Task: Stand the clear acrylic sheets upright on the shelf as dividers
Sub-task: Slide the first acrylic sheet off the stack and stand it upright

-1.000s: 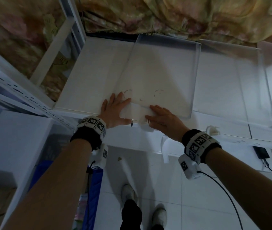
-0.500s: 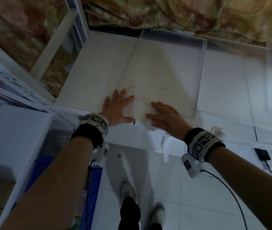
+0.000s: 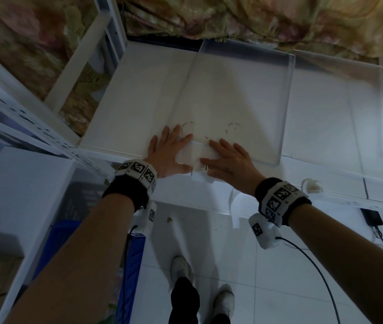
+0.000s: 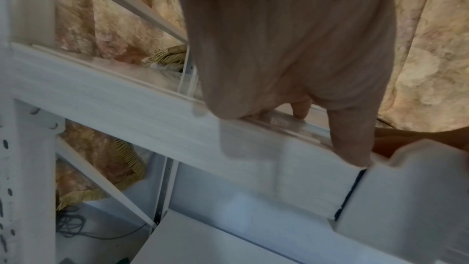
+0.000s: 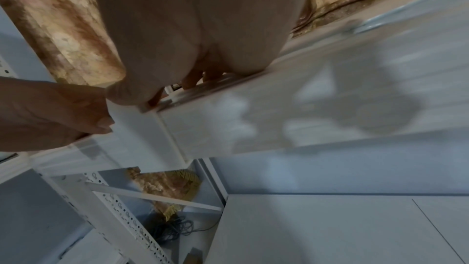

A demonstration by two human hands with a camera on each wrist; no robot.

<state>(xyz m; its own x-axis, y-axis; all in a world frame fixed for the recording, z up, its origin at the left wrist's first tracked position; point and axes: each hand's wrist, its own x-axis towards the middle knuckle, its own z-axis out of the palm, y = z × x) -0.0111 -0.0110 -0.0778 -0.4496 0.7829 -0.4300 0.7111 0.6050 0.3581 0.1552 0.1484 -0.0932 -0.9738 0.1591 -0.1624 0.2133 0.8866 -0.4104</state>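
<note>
White metal shelving [image 3: 139, 94] with perforated uprights stands against a floral curtain [image 3: 256, 17] that fills the frame from 10 to 2 o'clock; pale floor tiles [image 3: 279, 277] spread below, with the person's shoes [image 3: 181, 267] at 6 o'clock. On the top shelf board a clear acrylic sheet [image 3: 237, 94] sits at centre, its near edge at the shelf's front lip and its far edge at the curtain; whether it lies flat or leans cannot be told. A second acrylic sheet [image 3: 373, 118] sits at 3 o'clock, just beside the first. The left hand [image 3: 169, 153] rests palm down on the near left corner of the centre sheet, fingers straight and spread, thumb reaching toward a white block [image 3: 195, 157] at the shelf's front edge. The right hand [image 3: 228, 160] lies flat on the sheet's near edge just right of that block, fingers extended toward 10 o'clock. Both wrists wear black bands with coded markers [image 3: 139, 170]. A black cable [image 3: 314, 272] trails from the right wrist unit toward 5 o'clock.
</note>
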